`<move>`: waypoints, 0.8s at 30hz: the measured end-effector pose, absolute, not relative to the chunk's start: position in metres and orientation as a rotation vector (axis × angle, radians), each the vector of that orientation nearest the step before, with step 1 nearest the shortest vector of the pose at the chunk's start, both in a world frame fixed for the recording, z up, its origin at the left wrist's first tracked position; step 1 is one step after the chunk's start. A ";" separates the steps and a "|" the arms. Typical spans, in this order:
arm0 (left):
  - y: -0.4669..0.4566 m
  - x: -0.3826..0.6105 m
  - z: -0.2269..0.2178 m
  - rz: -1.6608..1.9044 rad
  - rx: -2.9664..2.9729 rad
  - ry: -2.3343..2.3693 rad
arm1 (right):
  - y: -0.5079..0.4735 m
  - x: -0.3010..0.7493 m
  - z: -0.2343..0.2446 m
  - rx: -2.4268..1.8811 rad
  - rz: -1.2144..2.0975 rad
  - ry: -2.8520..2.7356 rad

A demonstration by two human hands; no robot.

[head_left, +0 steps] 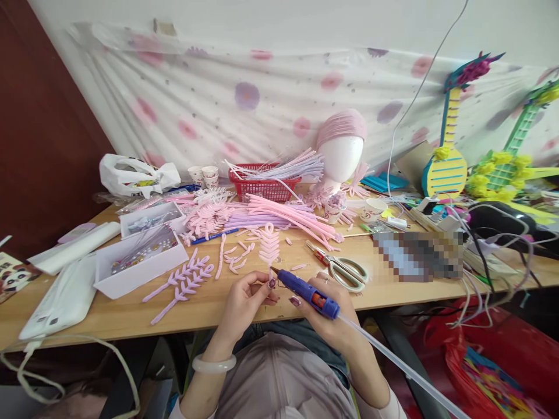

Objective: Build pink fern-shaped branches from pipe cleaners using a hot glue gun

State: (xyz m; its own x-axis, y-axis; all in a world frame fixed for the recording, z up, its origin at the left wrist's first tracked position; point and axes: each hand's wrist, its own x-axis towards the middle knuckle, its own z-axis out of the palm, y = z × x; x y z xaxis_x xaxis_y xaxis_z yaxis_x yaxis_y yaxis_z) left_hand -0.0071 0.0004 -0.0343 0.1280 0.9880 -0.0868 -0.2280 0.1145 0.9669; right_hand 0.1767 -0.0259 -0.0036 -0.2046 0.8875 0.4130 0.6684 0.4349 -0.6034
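Note:
My left hand (252, 294) pinches the lower stem of a pink pipe-cleaner leaf sprig (269, 244), which points upward with a loop at its top. In my right hand (329, 314) is a blue hot glue gun (308, 291), a long clear glue stick trailing from its back. The gun's nozzle meets the stem just above my left fingertips; whether glue is on it is too small to tell. Left of my hands lie finished-looking lilac sprigs (186, 285) and short pink pipe-cleaner pieces (236, 256). Scissors (343, 267) lie right of the sprig.
Behind are bundled pink pipe cleaners (288, 215), a red basket (266, 189) and a white foam head (345, 154). White boxes (140, 267) of beads stand at left. Cables (476, 279) and yellow and green flowered instruments (445, 169) crowd the right side.

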 end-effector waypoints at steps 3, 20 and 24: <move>0.000 -0.007 -0.036 1.152 1.020 0.996 | -0.025 0.178 0.000 -1.365 0.397 -1.965; -0.001 -0.006 -0.031 1.220 1.022 1.058 | 0.027 0.308 -0.002 -2.065 0.282 -1.317; -0.001 -0.005 -0.031 1.238 0.990 1.064 | 0.011 0.309 -0.008 -2.140 0.209 -1.291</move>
